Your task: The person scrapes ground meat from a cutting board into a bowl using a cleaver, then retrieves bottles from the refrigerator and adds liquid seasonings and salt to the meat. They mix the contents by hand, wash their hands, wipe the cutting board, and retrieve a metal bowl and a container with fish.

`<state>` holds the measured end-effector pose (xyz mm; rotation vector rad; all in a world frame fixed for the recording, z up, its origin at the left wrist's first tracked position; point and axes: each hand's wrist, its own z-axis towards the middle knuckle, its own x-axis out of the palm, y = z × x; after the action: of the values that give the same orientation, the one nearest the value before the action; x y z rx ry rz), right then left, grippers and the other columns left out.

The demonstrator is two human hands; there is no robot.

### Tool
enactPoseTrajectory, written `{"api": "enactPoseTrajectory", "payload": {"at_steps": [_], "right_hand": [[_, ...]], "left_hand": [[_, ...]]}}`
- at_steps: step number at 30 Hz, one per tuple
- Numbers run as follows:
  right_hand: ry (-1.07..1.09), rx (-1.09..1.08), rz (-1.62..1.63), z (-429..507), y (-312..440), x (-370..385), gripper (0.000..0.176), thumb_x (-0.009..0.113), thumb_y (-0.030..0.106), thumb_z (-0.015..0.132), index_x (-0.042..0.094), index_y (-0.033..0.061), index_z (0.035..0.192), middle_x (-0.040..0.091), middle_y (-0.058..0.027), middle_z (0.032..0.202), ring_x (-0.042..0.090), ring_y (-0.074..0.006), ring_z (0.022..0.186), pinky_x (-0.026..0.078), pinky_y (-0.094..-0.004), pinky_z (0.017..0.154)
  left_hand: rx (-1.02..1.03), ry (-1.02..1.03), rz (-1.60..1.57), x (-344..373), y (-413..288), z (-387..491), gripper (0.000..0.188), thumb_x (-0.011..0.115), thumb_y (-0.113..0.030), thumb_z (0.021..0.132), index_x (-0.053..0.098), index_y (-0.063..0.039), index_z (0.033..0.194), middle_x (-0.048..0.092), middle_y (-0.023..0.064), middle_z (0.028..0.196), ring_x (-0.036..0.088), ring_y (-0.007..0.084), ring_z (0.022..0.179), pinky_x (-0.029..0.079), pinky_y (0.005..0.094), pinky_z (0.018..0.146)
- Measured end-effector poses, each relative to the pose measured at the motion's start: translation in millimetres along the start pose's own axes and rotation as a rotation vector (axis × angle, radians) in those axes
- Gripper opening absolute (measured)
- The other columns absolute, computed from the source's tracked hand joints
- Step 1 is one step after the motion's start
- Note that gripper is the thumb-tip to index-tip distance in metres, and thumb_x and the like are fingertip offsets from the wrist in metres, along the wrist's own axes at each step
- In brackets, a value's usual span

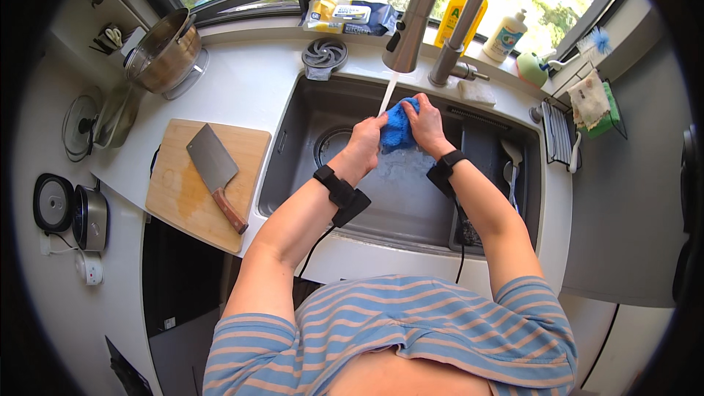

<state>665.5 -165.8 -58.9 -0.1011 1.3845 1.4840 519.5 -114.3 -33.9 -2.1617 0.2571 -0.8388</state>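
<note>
A blue cloth (400, 125) is bunched between my two hands above the basin of a dark grey kitchen sink (352, 203). My left hand (364, 143) grips its left side, and my right hand (427, 124) grips the upper right part. Water runs from the steel pull-down faucet (406, 47) in a white stream (389, 93) that comes down at the cloth's left edge, by my left fingers. Both wrists wear black straps with cabled modules. Part of the drain (330, 146) shows beyond my left hand.
Left of the sink, a cleaver (213, 160) lies on a wooden cutting board (165, 187). A steel pot (165, 55) stands behind it. Utensils (512, 168) lie in the sink's right-hand tray. Bottles (505, 36) and a wipes pack (349, 15) line the windowsill. A wire rack (558, 135) sits at right.
</note>
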Motion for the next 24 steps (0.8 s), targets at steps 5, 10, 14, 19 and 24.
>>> {"api": "enactPoseTrajectory", "payload": {"at_steps": [5, 10, 14, 19, 24], "right_hand": [[0.395, -0.2, 0.363, -13, 23, -16, 0.019, 0.067, 0.005, 0.076, 0.057, 0.0025, 0.093, 0.055, -0.0129, 0.09, 0.056, -0.0311, 0.084, 0.047, -0.0347, 0.076], [0.618, -0.346, 0.491, -26, 47, -28, 0.016, 0.061, -0.005, 0.067, 0.058, 0.0028, 0.081, 0.054, -0.0062, 0.084, 0.054, -0.0205, 0.083, 0.044, -0.0292, 0.077], [0.637, 0.222, 1.043, -8, 35, -27, 0.012, 0.059, 0.0, 0.065, 0.059, 0.0024, 0.077, 0.057, -0.0017, 0.079, 0.052, -0.0144, 0.078, 0.042, -0.0271, 0.077], [0.628, 0.808, 1.169, 2, 18, -10, 0.022, 0.055, 0.014, 0.071, 0.059, 0.0048, 0.09, 0.057, -0.0074, 0.089, 0.054, -0.0207, 0.084, 0.042, -0.0362, 0.088], [0.903, 0.521, 1.773, -6, 24, -12, 0.06, 0.055, 0.03, 0.078, 0.046, 0.0064, 0.132, 0.052, -0.0189, 0.123, 0.051, -0.0298, 0.114, 0.039, -0.0435, 0.102]], "left_hand": [[-0.313, 0.05, -0.264, -10, -13, 20, 0.047, 0.038, -0.043, 0.097, 0.05, -0.002, 0.117, 0.056, 0.0161, 0.115, 0.054, 0.0284, 0.108, 0.037, 0.0474, 0.101], [-0.32, 0.247, -0.463, -31, -7, 37, 0.046, 0.045, -0.045, 0.094, 0.056, -0.002, 0.106, 0.062, 0.0135, 0.103, 0.061, 0.0285, 0.095, 0.051, 0.042, 0.086], [-0.35, 0.255, -0.308, -31, -10, 25, 0.049, 0.064, -0.056, 0.078, 0.058, -0.011, 0.098, 0.061, 0.0062, 0.092, 0.058, 0.0204, 0.083, 0.049, 0.0358, 0.069], [-0.306, 0.213, -0.061, -8, -23, 0, 0.048, 0.071, -0.054, 0.073, 0.058, -0.014, 0.097, 0.058, 0.0055, 0.091, 0.057, 0.02, 0.08, 0.049, 0.038, 0.066], [-0.37, 0.447, -0.525, 3, -20, -8, 0.049, 0.076, -0.043, 0.072, 0.057, -0.01, 0.103, 0.057, 0.0117, 0.092, 0.062, 0.0268, 0.084, 0.06, 0.0408, 0.072]]}}
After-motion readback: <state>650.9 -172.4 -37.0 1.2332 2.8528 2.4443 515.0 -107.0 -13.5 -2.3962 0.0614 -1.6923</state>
